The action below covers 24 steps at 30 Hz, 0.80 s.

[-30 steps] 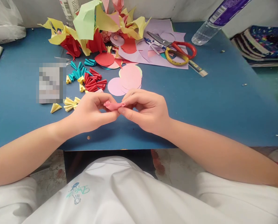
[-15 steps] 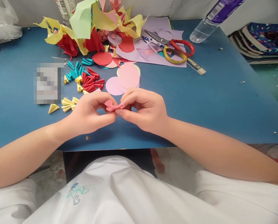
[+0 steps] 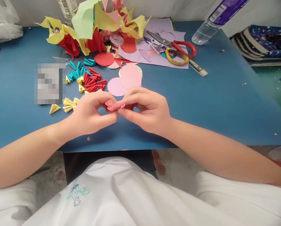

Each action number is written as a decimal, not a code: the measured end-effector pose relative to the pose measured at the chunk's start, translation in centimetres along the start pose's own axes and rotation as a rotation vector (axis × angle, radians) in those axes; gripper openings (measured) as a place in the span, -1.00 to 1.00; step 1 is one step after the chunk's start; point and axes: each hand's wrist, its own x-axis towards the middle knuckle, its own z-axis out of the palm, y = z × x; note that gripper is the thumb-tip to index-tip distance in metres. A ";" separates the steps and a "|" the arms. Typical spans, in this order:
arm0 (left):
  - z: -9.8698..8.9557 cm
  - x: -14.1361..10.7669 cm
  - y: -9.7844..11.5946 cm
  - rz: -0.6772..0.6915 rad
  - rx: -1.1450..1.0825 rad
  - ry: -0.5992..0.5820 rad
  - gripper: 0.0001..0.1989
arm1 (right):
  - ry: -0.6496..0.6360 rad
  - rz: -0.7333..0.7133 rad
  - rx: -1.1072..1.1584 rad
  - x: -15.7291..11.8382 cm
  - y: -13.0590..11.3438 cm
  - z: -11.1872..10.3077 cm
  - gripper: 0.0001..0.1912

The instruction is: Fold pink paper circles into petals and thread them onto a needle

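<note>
A small folded pink paper piece is pinched between my left hand and my right hand, above the near part of the blue table. The fingertips of both hands meet around it. A thin line, perhaps a thread or needle, shows by my right fingers. Behind the hands lie stacked pink paper circles. Left of those are rolled red paper cones, teal cones and yellow cones.
Crumpled paper scraps, a red paper circle, lilac sheets and scissors lie at the back. A water bottle stands back right, a plastic bag back left. A blurred-out object lies left. The table's front edge is near my body.
The pink piece has turned slightly between my fingers, and a thin line now shows at my right fingers. Both hands keep their hold. The view has shifted a little.
</note>
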 end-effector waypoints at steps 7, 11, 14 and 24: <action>0.0 0.1 0.3 -0.033 0.087 -0.009 -0.95 | -0.013 -0.025 0.014 0.1 0.3 0.1 -0.91; -0.2 0.0 0.1 0.038 0.139 -0.023 -0.97 | -0.051 0.031 -0.002 0.4 0.1 -0.1 -0.71; -0.2 -0.1 -0.1 0.086 0.169 -0.048 -0.96 | -0.063 0.006 0.017 0.5 0.1 -0.2 -0.67; -0.2 0.1 -0.2 0.177 0.161 -0.095 -0.86 | -0.078 -0.153 0.075 0.7 0.4 -0.1 -0.78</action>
